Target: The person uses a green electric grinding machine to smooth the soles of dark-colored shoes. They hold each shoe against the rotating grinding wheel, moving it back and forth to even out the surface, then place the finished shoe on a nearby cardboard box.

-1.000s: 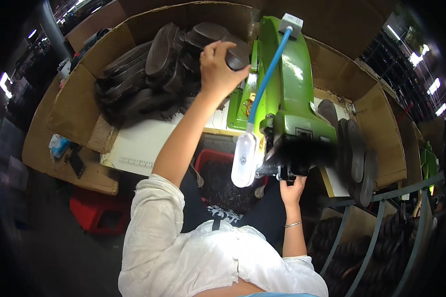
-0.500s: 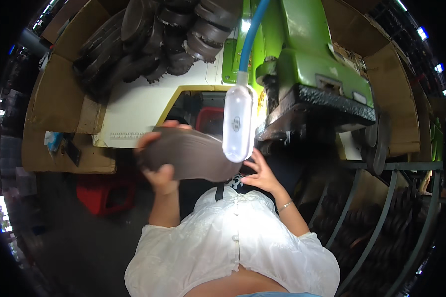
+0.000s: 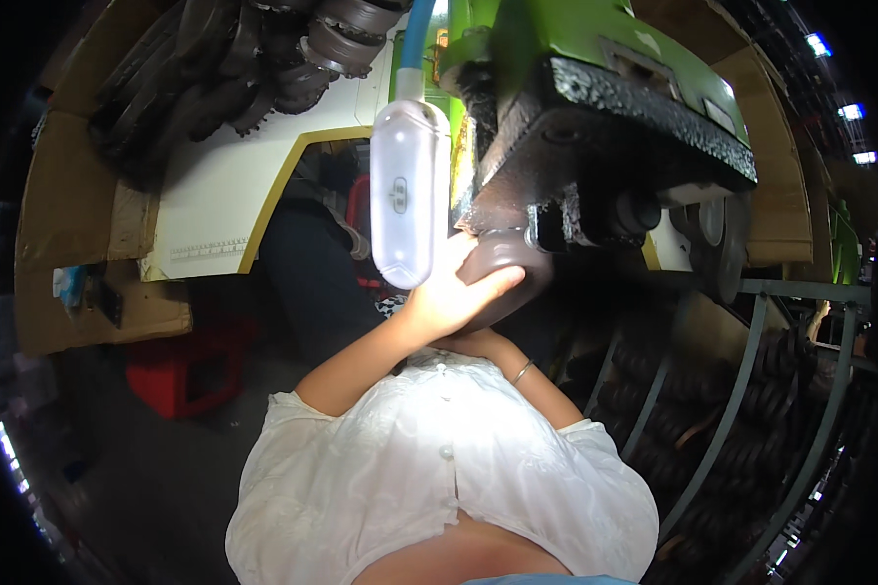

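A dark brown shoe sole (image 3: 507, 251) is held up against the dark underside of the green machine (image 3: 605, 117). My left hand (image 3: 454, 292) is closed around it, its thumb lying across the sole's near face. Low by the sole's near end is my right hand (image 3: 480, 343), a bracelet on its wrist. Its fingers are hidden behind my left wrist and the sole, so their grip does not show. The sole's far end disappears under the machine head. A lit, clear oblong lamp (image 3: 410, 195) on a blue hose hangs just left of the machine, above my left forearm.
Ragged-edged brown soles (image 3: 215, 78) are heaped on the white tabletop (image 3: 205, 210) at the far left. Cardboard sheets (image 3: 88, 224) fence the table. A red stool (image 3: 180, 375) stands on the floor at left. A metal rack (image 3: 741, 390) with many dark soles is at right.
The sole has moved right and turned, from in front of me to under the machine head. My left hand went with it; the right hand drew down and in. The view shifted slightly.
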A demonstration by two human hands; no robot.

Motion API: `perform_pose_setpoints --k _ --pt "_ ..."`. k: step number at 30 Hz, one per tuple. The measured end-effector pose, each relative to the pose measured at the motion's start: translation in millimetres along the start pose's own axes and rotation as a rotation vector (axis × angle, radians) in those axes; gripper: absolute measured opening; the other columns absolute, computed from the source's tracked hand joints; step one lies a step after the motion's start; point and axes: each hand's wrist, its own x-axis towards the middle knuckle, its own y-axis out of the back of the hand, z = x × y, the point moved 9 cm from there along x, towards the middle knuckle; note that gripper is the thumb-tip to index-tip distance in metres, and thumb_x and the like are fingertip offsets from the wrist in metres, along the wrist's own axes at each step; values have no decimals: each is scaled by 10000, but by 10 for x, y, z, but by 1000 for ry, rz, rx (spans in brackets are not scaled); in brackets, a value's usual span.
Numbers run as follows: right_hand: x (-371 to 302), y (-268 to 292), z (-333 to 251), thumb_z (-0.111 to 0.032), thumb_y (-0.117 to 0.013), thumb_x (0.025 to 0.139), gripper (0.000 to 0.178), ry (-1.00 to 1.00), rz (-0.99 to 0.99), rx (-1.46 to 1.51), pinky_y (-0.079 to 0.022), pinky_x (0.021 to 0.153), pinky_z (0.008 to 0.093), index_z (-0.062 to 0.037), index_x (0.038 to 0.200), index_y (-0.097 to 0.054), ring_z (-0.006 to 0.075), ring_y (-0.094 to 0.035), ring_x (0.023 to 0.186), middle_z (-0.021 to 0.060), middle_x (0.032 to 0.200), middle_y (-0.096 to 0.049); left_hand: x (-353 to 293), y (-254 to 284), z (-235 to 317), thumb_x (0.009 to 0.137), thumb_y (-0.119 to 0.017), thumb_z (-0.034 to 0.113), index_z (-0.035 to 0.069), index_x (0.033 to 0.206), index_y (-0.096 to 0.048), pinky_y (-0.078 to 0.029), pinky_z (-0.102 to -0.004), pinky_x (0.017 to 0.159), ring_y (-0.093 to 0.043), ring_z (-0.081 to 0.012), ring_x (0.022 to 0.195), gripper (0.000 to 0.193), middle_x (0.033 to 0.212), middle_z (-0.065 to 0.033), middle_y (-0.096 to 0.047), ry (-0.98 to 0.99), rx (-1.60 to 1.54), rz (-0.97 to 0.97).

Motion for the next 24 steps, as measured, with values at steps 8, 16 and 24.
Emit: perform_pose_setpoints --k 8,16,24 --pt "-42 -67 -225 -297 -655 779 476 -109 -66 -93 -398 903 331 -5 1134 -529 230 -517 1051 150 1132 -554 28 94 89 772 -660 81 -12 943 -620 -464 -248 729 -582 -108 785 198 855 -70 -640 90 -211 -67" --pt "-998 1256 279 -166 -779 571 363 -240 248 -50 -451 689 277 52 827 -641 141 -573 741 73 780 -637 -242 244 -311 818 -610 147 -25 1064 -545 -457 -260 745 -564 -111 815 308 909 -59 -611 67 -398 25" --pt "-1673 2370 -650 -92 -527 627 519 587 896 687 -430 896 373 59 1123 -488 291 -551 993 178 1088 -553 -280 213 -276 738 -667 4 -3 1021 -541 -442 -257 734 -550 -95 797 309 874 -23 -590 201 -531 -7"
